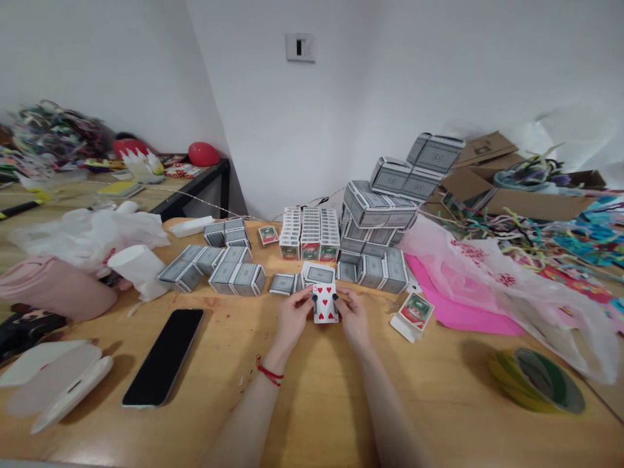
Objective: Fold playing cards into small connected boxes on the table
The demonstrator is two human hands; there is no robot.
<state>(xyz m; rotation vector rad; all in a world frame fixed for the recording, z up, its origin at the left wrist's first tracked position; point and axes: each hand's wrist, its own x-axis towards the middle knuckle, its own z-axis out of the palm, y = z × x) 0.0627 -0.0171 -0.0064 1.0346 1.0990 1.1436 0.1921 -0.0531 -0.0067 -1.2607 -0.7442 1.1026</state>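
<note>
Between my two hands is a five of hearts playing card (pixel 325 303), face towards me. My left hand (pixel 296 311) grips its left edge, thumb on the face. On the opposite edge, my right hand (pixel 353 313) pinches it the same way. Whether more cards lie behind it, I cannot tell. Just beyond the card a grey-backed card (pixel 319 273) lies back up. Folded grey card blocks (pixel 237 273) stand to the left, and a taller stack of them (pixel 377 208) rises to the right. Rows of boxed card decks (pixel 310 233) sit at the back.
An opened card box (pixel 414 312) lies right of my hands, near pink paper (pixel 453 305) and a plastic bag (pixel 487 266). Yellow tape (pixel 536 380) is at the right front. A black phone (pixel 164 357) and a pink roll (pixel 56 286) are on the left.
</note>
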